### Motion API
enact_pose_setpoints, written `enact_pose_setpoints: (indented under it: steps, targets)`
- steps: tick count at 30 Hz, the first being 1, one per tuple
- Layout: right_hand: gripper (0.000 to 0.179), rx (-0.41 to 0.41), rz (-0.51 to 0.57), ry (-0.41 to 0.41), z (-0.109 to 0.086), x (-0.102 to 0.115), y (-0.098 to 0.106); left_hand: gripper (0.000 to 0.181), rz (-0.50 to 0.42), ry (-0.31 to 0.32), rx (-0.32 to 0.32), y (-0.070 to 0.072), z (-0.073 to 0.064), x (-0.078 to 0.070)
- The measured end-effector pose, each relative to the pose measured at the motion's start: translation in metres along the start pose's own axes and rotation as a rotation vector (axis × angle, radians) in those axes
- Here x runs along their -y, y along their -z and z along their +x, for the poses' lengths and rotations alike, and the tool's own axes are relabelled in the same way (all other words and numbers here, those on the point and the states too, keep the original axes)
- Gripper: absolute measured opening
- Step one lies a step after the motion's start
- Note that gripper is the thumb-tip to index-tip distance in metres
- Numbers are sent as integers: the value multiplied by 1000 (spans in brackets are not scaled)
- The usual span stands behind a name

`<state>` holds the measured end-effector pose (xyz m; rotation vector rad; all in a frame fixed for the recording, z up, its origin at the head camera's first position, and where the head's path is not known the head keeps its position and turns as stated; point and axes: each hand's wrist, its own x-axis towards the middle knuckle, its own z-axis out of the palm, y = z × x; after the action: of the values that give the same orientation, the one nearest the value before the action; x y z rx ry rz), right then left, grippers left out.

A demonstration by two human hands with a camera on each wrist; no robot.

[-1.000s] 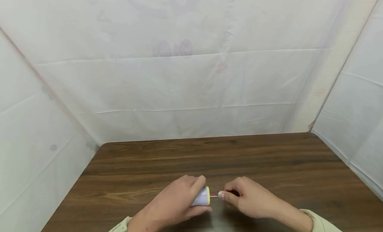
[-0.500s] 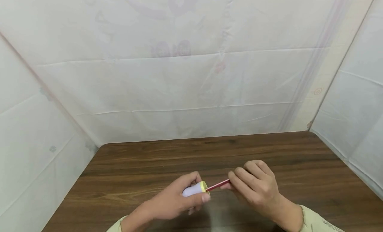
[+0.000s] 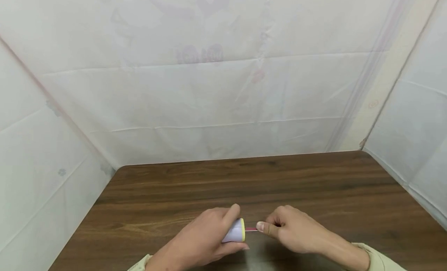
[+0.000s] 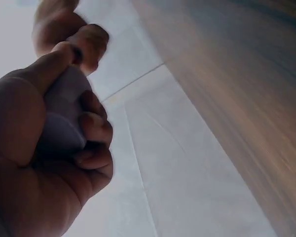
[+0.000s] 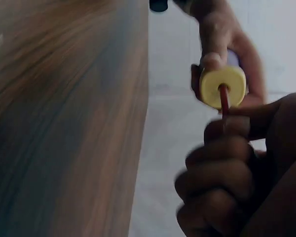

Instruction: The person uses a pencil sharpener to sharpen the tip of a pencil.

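My left hand (image 3: 202,238) grips a lavender pencil sharpener (image 3: 234,231) above the table, fingers wrapped round its body. Its yellow end faces right, and in the right wrist view a red pencil (image 5: 224,98) enters the hole in the middle of that yellow face (image 5: 210,89). With thumb and curled fingers, my right hand (image 3: 298,231) pinches the pencil just outside the sharpener. Only a short stretch of the pencil shows between the hands; the rest is hidden by the right hand. In the left wrist view the sharpener (image 4: 64,106) lies in the palm.
A dark wood-grain table (image 3: 244,181) with rounded far corners lies under both hands. Pale printed cloth sheets (image 3: 209,96) hang behind it and along both sides.
Half a second ago the right hand was raised, knuckles up, with the sharpener and pencil tilted. Since then both hands have rolled and lowered, bringing the pencil level, much as one second ago.
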<state>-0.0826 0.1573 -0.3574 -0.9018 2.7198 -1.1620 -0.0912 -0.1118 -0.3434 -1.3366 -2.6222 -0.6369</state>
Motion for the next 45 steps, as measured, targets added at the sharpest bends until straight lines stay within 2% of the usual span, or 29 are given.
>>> enact_pose_setpoints:
  steps: [1, 2, 4, 5, 7, 10, 12, 14, 16, 19, 22, 24, 26, 28, 31, 33, 34, 37, 39, 41, 42, 43, 45]
  targets:
    - [59, 55, 44, -63, -1, 0, 3, 48, 13, -12, 2, -1, 0, 0]
    - [58, 71, 42, -80, -1, 0, 5, 48, 7, -10, 2, -2, 1, 0]
    - [51, 40, -9, -32, 0, 1, 8, 47, -40, 28, -14, -2, 0, 1]
    - [45, -8, -59, 12, 0, 1, 10, 47, -72, 53, -28, -2, 0, 2]
    - [35, -166, -216, 164, 3, 1, 11, 46, -156, 112, -59, -1, 0, 3]
    - [36, -453, -508, 429, 11, 1, 11, 43, -299, 214, -82, 1, 1, 4]
    - [35, -671, -715, 587, 18, 1, 8, 38, -417, 286, -80, 1, 1, 4]
    - [29, -811, -846, 696, 24, 3, 4, 32, -569, 333, -61, 1, 2, 3]
    - [27, -909, -906, 780, 29, 5, 1, 29, -718, 330, -33, 1, 3, 1]
    - [31, -1017, -932, 874, 36, 5, 1, 27, -909, 265, 22, 0, 4, -1]
    - [43, -1101, -915, 978, 42, 2, 3, 26, -975, 210, 59, -2, 4, -5]
    - [47, -1118, -899, 1028, 43, 1, 4, 26, -938, 214, 61, -3, 2, -7]
    - [48, -1090, -879, 1049, 42, 0, 4, 26, -833, 221, 46, -4, 1, -9]
    - [47, -1021, -847, 1037, 38, -1, 3, 29, -703, 230, 30, -4, -1, -9]
    - [46, -846, -767, 941, 28, -3, -2, 35, -490, 198, 10, -4, -2, -9]
    - [46, -665, -673, 813, 21, -6, -6, 39, -338, 148, 3, -6, -1, -9]
    - [46, -553, -610, 723, 18, -8, -7, 41, -236, 106, -4, -7, -1, -8]
    - [48, -119, -281, 391, 8, -10, -5, 45, 60, -33, -27, -13, 2, -8]
    - [47, 106, -65, 175, 5, -10, 1, 46, 184, -110, -46, -17, 3, -8]
    - [44, 222, 53, 47, 4, -10, 8, 47, 193, -131, -53, -21, 4, -7]
    - [40, 230, 61, 40, 4, -9, 10, 47, 169, -119, -60, -22, 3, -7]
    - [36, 206, 46, 64, 4, -8, 11, 46, 125, -91, -60, -23, 3, -6]
    - [24, 61, -84, 201, 6, -6, 9, 46, 5, -7, -69, -21, 1, -5]
